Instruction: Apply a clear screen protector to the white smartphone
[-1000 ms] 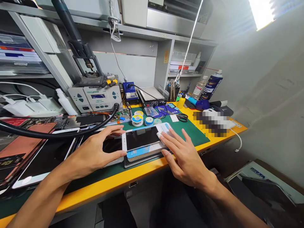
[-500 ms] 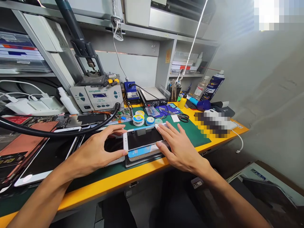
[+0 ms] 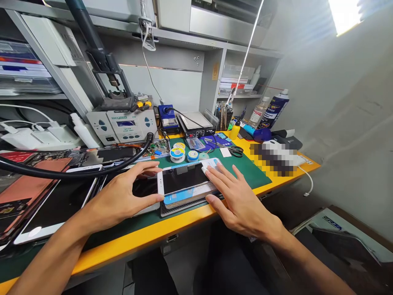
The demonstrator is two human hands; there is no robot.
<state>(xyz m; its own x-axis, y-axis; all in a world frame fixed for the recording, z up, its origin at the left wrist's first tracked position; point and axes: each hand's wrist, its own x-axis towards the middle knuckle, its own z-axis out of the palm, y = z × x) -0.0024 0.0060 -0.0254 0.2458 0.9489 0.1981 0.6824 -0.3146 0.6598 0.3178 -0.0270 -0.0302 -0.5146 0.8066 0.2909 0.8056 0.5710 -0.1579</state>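
Observation:
A white phone point(image 3: 184, 180) with a dark screen lies on a blue-edged holder on the green mat point(image 3: 251, 170). My left hand point(image 3: 123, 198) clamps the phone's left end between thumb and index finger. My right hand point(image 3: 239, 200) lies flat over the phone's right end with its fingers stretched out. Its fingertips press a small white pad point(image 3: 205, 169) onto the glass near the top corner.
A black hose point(image 3: 76, 172) arcs over tablets and screens point(image 3: 61, 200) at the left. Behind stand a grey hot-air station point(image 3: 123, 125), solder spools point(image 3: 177, 154), scissors point(image 3: 236, 151) and a spray can point(image 3: 274, 108). The bench has a yellow front edge point(image 3: 147, 237).
My right hand slid left across the phone's screen with the white pad, then back toward the right end. My left hand has stayed in place.

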